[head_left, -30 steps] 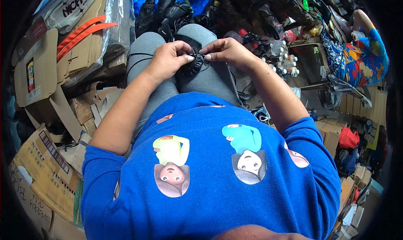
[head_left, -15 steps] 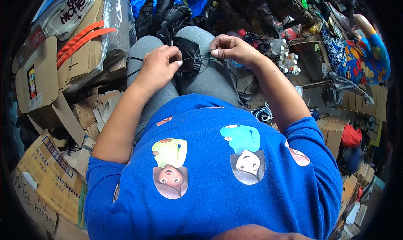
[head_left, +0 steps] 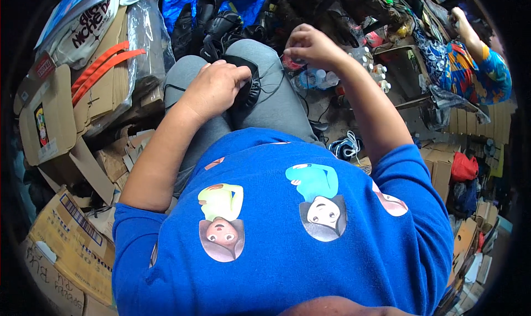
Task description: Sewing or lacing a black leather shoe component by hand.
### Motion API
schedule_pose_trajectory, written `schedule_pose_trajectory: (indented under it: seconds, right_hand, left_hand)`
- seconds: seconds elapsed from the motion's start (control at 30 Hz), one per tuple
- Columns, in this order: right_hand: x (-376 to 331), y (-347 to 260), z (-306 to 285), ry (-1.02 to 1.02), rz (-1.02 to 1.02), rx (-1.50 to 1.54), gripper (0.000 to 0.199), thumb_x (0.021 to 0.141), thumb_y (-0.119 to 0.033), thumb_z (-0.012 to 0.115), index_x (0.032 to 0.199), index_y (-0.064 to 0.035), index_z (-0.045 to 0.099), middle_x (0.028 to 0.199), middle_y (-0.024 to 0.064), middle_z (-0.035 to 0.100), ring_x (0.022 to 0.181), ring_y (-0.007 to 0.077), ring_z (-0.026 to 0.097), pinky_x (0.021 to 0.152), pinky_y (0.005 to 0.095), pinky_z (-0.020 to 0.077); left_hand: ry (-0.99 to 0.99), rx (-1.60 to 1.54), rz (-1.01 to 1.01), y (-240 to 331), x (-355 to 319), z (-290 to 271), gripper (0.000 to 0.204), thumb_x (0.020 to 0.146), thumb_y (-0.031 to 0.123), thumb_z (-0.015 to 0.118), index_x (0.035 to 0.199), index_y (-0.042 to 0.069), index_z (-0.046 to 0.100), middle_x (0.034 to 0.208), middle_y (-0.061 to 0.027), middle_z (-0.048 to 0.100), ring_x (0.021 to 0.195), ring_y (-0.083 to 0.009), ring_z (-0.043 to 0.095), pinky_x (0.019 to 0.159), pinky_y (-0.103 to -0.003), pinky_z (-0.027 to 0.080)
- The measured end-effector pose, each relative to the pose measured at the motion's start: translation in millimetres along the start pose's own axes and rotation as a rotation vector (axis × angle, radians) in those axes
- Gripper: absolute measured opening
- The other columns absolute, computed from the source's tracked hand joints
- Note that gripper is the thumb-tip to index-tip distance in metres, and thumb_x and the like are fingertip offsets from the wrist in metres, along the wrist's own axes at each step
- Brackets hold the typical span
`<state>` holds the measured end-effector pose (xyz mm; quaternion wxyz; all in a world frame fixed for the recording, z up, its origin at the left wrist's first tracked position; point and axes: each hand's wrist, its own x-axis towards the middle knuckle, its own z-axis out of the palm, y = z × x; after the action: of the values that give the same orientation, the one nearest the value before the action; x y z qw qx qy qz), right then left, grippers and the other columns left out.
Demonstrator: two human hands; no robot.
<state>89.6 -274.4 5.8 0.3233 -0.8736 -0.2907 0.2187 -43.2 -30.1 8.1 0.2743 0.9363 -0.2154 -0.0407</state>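
I see clear bottles [head_left: 315, 79] to the right of the lap [head_left: 271, 108]; their contents are too small to tell. At far left is a carton [head_left: 62, 117], and its inside is hidden from me. The shoe [head_left: 253, 92] sits on the lap. The left grip [head_left: 214, 89] is closed on its left side, back of hand upward. The right grip [head_left: 312, 48] is raised, apart from the shoe, fingers curled; I cannot tell whether it pinches something.

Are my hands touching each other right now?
No, a gap separates the left hand, at the black ruffle-edged item, from the right hand.
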Motion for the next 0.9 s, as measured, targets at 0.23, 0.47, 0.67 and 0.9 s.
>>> schedule_pose_trajectory:
  seconds: [0.23,0.47,0.67,0.9]
  right_hand:
    - [-15,-56,3,0.01,-0.401,-0.383,0.016,0.079,-0.02,0.066,0.088,-0.0064,0.065,0.082,0.01,0.062,0.085,0.0282,0.061,0.076,0.0388,0.0483]
    - [-8,-70,34,-0.183,-0.468,-0.586,0.008,0.084,-0.019,0.055,0.083,-0.0114,0.059,0.073,0.0041,0.061,0.08,0.0227,0.062,0.081,0.0377,0.0417]
    - [-21,-24,25,-0.066,-0.453,-0.486,0.007,0.077,-0.013,0.058,0.082,-0.0082,0.056,0.075,0.0123,0.059,0.079,0.0317,0.06,0.075,0.0403,0.0461]
    - [-39,23,-30,0.07,0.136,0.84,0.014,0.083,-0.013,0.065,0.091,-0.0019,0.065,0.08,0.0001,0.062,0.071,0.0096,0.054,0.074,0.028,0.0477]
  left_hand:
    - [0.029,-0.046,-0.064,-4,-8,3,0.01,0.084,0.012,0.055,0.092,0.006,0.057,0.078,-0.0173,0.059,0.082,-0.0363,0.057,0.072,-0.047,0.044]
    - [-0.009,0.025,-0.001,-12,-14,-3,0.011,0.082,0.009,0.052,0.093,0.007,0.056,0.079,-0.0148,0.06,0.082,-0.0328,0.058,0.074,-0.044,0.043]
    - [0.165,0.239,0.001,-44,-72,-13,0.019,0.074,0.003,0.05,0.09,0.009,0.057,0.076,-0.0111,0.061,0.077,-0.03,0.06,0.071,-0.043,0.043]
    - [0.478,-0.63,-0.496,-52,-134,-83,0.011,0.086,0.01,0.061,0.089,0.0,0.064,0.086,0.001,0.062,0.08,-0.0072,0.054,0.076,-0.024,0.043]
